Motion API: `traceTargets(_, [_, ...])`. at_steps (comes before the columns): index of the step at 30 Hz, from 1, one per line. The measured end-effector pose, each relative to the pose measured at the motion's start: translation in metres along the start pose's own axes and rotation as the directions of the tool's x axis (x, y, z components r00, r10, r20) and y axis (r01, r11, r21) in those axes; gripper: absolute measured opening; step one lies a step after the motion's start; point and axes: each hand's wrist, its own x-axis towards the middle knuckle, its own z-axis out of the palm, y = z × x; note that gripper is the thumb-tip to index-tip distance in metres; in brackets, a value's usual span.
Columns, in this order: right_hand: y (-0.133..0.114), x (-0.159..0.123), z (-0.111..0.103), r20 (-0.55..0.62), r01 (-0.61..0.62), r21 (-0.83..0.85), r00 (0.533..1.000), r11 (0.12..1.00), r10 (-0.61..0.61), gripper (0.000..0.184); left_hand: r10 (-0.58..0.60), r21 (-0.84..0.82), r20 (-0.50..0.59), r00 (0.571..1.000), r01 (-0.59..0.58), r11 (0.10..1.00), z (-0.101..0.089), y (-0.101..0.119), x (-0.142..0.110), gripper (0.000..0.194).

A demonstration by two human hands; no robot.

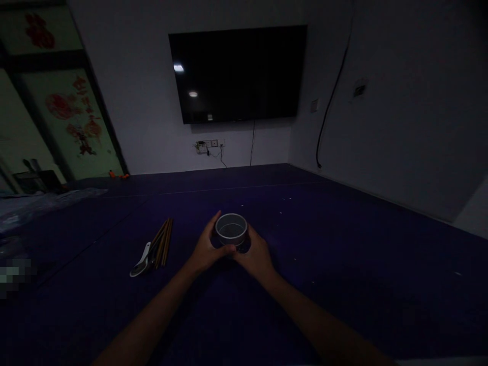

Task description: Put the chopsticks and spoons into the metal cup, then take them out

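Observation:
Between my two hands is a round, shallow metal tin [231, 233] with an open top, held upright over the dark blue surface. My left hand [209, 249] wraps its left side, and my right hand [256, 250] wraps the right side. Both thumbs meet in front, below the rim. Whether the base touches the surface is hard to tell in the dim light. To the left of my hands lie several brown chopsticks [164, 243] in a loose bundle. Beside them rests a white spoon [142, 262], with what looks like a darker metal spoon partly under the chopsticks.
Crumpled clear plastic [49, 206] lies at the far left. Small orange items [119, 175] sit by the door frame. Tiny pale bits are scattered over the blue surface [343, 244]. A television [240, 76] hangs on the back wall, with cables below it.

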Motion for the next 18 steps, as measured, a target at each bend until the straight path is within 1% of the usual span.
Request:
traceTargets(3, [0.002, -0.002, 0.004, 0.045, 0.021, 0.013, 0.999, 1.000, -0.022, 0.070, -0.018, 0.029, -0.100, 0.995, 0.021, 0.999, 0.005, -0.004, -0.003, 0.098])
traceTargets(5, [0.003, -0.004, 0.007, 0.079, 0.027, 0.012, 0.996, 1.000, -0.028, 0.083, 0.014, 0.068, -0.194, 0.981, 0.000, 0.998, 0.002, -0.004, -0.004, 0.094])
traceTargets(6, [0.003, -0.005, 0.008, 0.099, 0.027, 0.002, 0.995, 1.000, -0.027, 0.092, 0.041, 0.098, -0.273, 0.961, -0.014, 0.995, -0.001, -0.005, -0.004, 0.092])
traceTargets(7, [0.003, -0.006, 0.009, 0.116, 0.027, -0.015, 0.993, 1.000, -0.025, 0.099, 0.070, 0.135, -0.366, 0.928, -0.021, 0.991, -0.006, -0.005, -0.003, 0.091])
traceTargets(8, [0.002, -0.007, 0.009, 0.131, 0.030, -0.041, 0.991, 0.999, -0.025, 0.102, 0.097, 0.176, -0.464, 0.880, -0.016, 0.984, -0.012, -0.007, -0.002, 0.090])
traceTargets(9, [0.002, -0.007, 0.009, 0.144, 0.040, -0.072, 0.989, 0.997, -0.029, 0.101, 0.118, 0.222, -0.554, 0.824, 0.010, 0.975, -0.020, -0.008, -0.001, 0.089])
traceTargets(10, [0.001, -0.008, 0.008, 0.157, 0.055, -0.105, 0.987, 0.993, -0.038, 0.097, 0.138, 0.267, -0.619, 0.774, 0.042, 0.963, -0.029, -0.011, 0.000, 0.090])
traceTargets(11, [0.000, -0.008, 0.007, 0.167, 0.073, -0.136, 0.985, 0.988, -0.049, 0.091, 0.154, 0.311, -0.650, 0.744, 0.075, 0.947, -0.038, -0.014, 0.001, 0.091])
traceTargets(13, [-0.002, -0.008, 0.005, 0.186, 0.104, -0.186, 0.980, 0.977, -0.068, 0.080, 0.148, 0.357, -0.674, 0.724, 0.144, 0.923, -0.056, -0.022, 0.002, 0.092])
traceTargets(14, [-0.002, -0.008, 0.004, 0.193, 0.114, -0.203, 0.978, 0.972, -0.074, 0.076, 0.137, 0.357, -0.694, 0.707, 0.172, 0.918, -0.064, -0.027, 0.002, 0.093])
traceTargets(16, [-0.001, -0.007, 0.003, 0.202, 0.126, -0.227, 0.976, 0.966, -0.080, 0.071, 0.098, 0.358, -0.727, 0.679, 0.254, 0.898, -0.076, -0.036, 0.002, 0.092])
traceTargets(18, [0.001, -0.007, 0.003, 0.208, 0.133, -0.248, 0.975, 0.960, -0.081, 0.067, 0.066, 0.365, -0.743, 0.666, 0.321, 0.874, -0.083, -0.044, 0.002, 0.092])
